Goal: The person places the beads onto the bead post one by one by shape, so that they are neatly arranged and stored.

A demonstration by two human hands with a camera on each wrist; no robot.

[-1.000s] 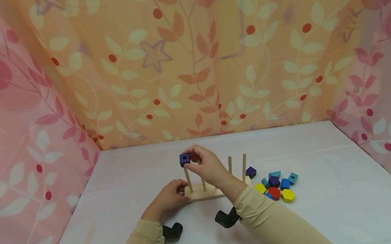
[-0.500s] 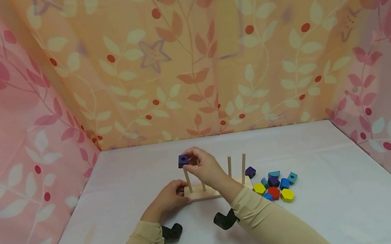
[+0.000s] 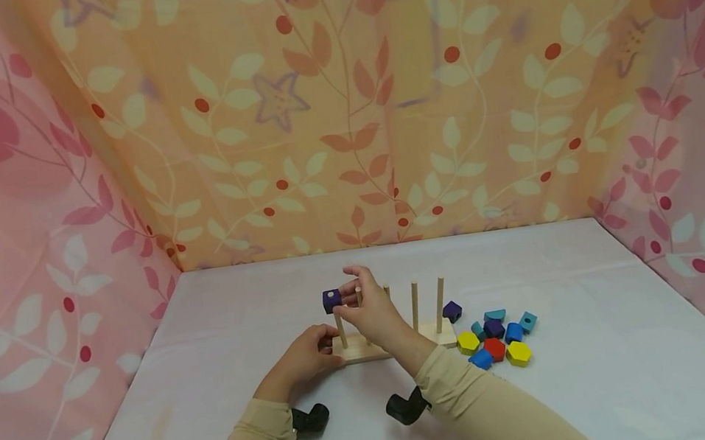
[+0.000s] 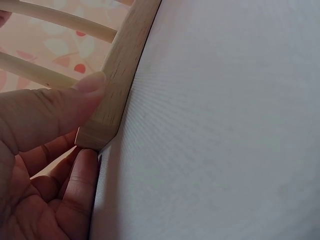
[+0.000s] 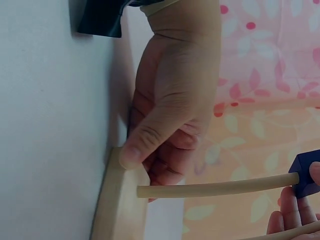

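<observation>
A wooden base with several upright pegs stands mid-table. My left hand grips its left end, thumb on top of the base and fingers curled under the end. My right hand pinches a purple cube by its right side. The cube sits on the tip of the leftmost peg, whose pale tip shows in the hole. In the right wrist view the peg meets the cube, with my fingers beside it.
A loose pile of yellow, red, blue, teal and purple blocks lies right of the base; one purple block rests by its right end. Two bare pegs stand right of my hand. Leaf-print curtains enclose the white table.
My right hand has lowered the purple cube slightly onto the tip of the leftmost peg. My left hand has stayed on the base's end.
</observation>
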